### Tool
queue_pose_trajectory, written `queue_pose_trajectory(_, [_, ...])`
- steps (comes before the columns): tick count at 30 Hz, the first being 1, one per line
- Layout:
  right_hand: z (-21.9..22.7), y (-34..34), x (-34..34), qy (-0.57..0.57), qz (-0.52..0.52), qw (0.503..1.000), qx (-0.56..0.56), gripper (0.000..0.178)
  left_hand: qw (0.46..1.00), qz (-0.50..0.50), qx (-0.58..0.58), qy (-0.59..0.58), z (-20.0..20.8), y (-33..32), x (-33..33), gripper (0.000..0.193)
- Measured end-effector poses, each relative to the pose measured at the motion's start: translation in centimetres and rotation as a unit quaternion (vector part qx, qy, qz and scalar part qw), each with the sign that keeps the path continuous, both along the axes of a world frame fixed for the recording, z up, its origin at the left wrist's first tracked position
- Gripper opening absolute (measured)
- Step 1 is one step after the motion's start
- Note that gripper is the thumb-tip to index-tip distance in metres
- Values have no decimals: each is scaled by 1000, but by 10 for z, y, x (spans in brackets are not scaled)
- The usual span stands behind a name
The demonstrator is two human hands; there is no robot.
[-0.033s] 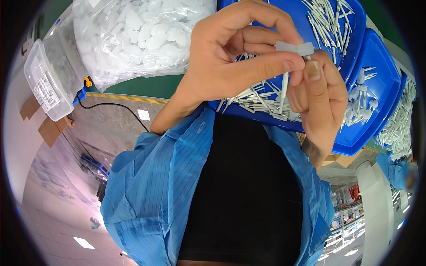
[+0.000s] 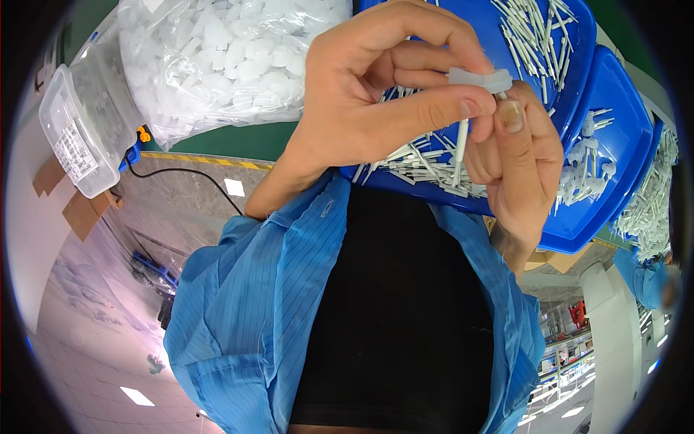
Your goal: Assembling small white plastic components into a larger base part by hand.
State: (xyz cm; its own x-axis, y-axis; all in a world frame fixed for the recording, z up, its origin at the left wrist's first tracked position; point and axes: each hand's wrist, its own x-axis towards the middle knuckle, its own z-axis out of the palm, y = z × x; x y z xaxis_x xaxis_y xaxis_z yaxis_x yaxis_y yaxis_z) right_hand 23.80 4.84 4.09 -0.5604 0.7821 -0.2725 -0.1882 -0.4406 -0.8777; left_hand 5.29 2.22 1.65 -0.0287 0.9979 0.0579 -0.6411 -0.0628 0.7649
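Note:
My left hand pinches a translucent white plastic cap-like piece between thumb and forefinger. Close against it, my right hand has thumb and fingers closed on a thin white stick, whose end meets the underside of the piece. Another slim white stick points down between the two hands; its upper end is hidden behind my left thumb, so I cannot tell what bears it. Both hands are above a blue bin with many loose white sticks in it.
A clear bag full of white plastic pieces lies at the upper left, beside a clear plastic box. Right of the hands, a second blue bin holds sticks with pieces attached. More sticks are piled at the far right.
Both hands have shifted very slightly left. The grip on the white piece and the stick looks the same.

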Motion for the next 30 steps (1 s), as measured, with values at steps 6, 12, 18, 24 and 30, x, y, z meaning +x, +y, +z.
queue_pose_trajectory(6, [5, -16, -21, -308, -100, 862, 391, 15, 982, -4, 55, 178, -6, 0, -12, 28])
queue_pose_trajectory(12, [5, -18, -27, -337, -144, 779, 509, 18, 993, 7, 78, 88, -15, -4, 1, 29])
queue_pose_trajectory(18, [-4, -15, -10, -293, -104, 830, 464, 18, 995, -18, -86, 50, 26, 3, 0, 32])
queue_pose_trajectory(24, [-3, -7, -2, -277, -93, 845, 448, 14, 983, -61, 9, 171, 12, 5, -6, 37])
queue_pose_trajectory(30, [7, -20, -14, -245, -112, 938, 219, 23, 821, 173, 314, 444, -14, 13, 3, 11])
